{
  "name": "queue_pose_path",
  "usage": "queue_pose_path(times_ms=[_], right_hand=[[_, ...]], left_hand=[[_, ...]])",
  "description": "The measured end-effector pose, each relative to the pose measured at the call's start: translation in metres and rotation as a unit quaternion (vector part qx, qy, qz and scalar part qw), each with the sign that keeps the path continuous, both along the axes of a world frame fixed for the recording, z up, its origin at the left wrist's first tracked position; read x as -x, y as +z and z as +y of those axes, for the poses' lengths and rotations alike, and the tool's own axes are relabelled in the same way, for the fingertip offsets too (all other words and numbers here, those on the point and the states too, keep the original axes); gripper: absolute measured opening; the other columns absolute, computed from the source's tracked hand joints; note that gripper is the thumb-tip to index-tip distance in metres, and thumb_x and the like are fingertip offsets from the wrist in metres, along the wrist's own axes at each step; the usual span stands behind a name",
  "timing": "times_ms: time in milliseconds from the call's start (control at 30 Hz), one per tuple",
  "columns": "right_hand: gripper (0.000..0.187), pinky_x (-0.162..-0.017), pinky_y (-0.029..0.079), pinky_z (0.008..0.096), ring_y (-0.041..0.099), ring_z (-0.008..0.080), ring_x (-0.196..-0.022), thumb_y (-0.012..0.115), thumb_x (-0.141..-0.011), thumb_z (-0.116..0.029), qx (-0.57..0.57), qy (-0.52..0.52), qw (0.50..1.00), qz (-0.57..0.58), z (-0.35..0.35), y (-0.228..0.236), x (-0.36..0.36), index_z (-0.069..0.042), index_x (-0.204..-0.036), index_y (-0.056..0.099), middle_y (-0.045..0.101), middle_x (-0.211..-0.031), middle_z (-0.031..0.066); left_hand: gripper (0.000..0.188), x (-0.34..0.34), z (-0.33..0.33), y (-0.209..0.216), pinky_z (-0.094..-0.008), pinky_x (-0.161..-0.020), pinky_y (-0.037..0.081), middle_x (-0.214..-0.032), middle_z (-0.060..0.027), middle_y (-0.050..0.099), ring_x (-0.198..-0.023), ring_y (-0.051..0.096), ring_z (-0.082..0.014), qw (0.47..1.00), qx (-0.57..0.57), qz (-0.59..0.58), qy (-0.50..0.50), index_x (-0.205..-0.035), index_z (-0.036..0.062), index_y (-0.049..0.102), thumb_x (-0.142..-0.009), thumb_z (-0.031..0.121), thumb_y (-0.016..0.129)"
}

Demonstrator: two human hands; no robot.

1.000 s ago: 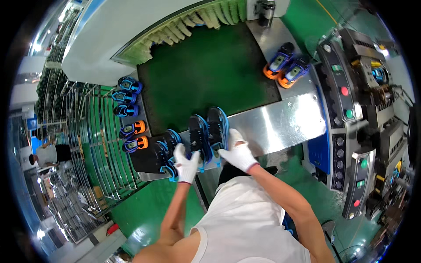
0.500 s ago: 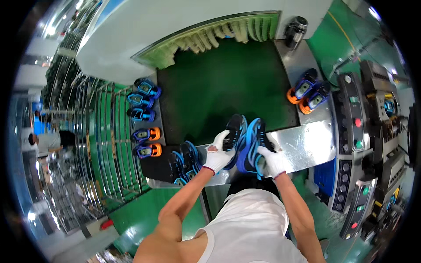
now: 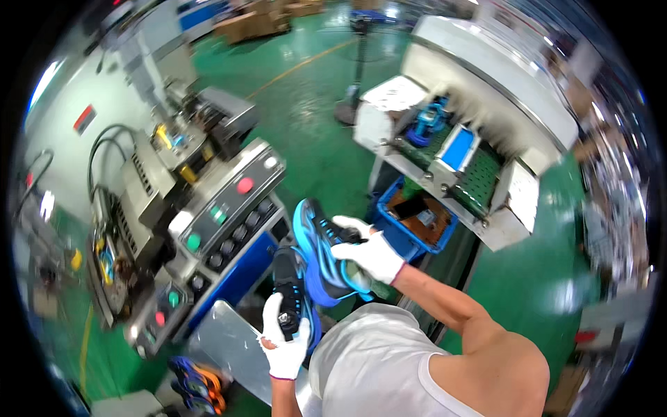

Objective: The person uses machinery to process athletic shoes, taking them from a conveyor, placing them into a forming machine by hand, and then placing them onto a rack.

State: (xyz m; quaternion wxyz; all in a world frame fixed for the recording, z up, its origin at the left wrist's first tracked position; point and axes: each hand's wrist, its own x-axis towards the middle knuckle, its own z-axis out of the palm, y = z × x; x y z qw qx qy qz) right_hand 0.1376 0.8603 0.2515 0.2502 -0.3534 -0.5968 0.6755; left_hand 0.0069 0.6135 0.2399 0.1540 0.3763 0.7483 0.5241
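My left hand [image 3: 283, 347], in a white glove, is closed round a black sneaker with a blue sole [image 3: 287, 267]. My right hand [image 3: 369, 254], gloved too, grips a matching sneaker [image 3: 321, 251] whose blue sole side is turned toward the left. The two shoes touch each other in front of my body, toes pointing away from me. Part of the left shoe is hidden by my fingers. Below and left of my left hand lies the corner of a metal tabletop [image 3: 226, 344].
Left stands a machine with a control panel [image 3: 229, 208] of red and green buttons. Ahead to the right, a conveyor machine [image 3: 479, 167] carries a blue shoe [image 3: 429, 119]. A blue crate [image 3: 439, 243] sits below it. Orange-soled shoes [image 3: 201, 389] lie at lower left.
My body and view have turned right, away from the large dark conveyor toward the button machine and smaller conveyor. Both sneakers have come along in my hands, off the metal table.
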Motion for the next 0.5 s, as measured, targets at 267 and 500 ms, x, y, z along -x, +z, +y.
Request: queue_pose_path(times_ms=[267,500], right_hand=[[0.061,-0.086,0.056,0.0315,0.067,0.016,-0.095,0.08,-0.077,-0.002,-0.064,-0.409,0.91,0.021,0.144,0.095,-0.252,-0.001,-0.136,0.063,0.071,-0.115,0.0093],[0.063,-0.078,0.057,0.0343,0.07,0.0203,-0.086,0.082,-0.071,-0.022,-0.11,-0.481,0.834,-0.248,0.344,0.083,-0.362,0.003,-0.127,0.067,0.074,-0.103,0.0142]], left_hand=[[0.069,-0.089,0.223,0.075,-0.0386,-0.107,0.05,-0.139,-0.0187,0.062,-0.128,0.063,-0.0329,0.904,-0.018,0.045,-0.425,-0.142,0.0065,0.056,-0.078,0.013,0.083],[0.075,-0.214,0.386,0.071,-0.0466,-0.1,0.053,-0.144,-0.025,0.053,-0.124,0.06,-0.0442,0.852,-0.013,0.104,-0.513,-0.148,0.0135,0.047,-0.08,0.015,0.078]])
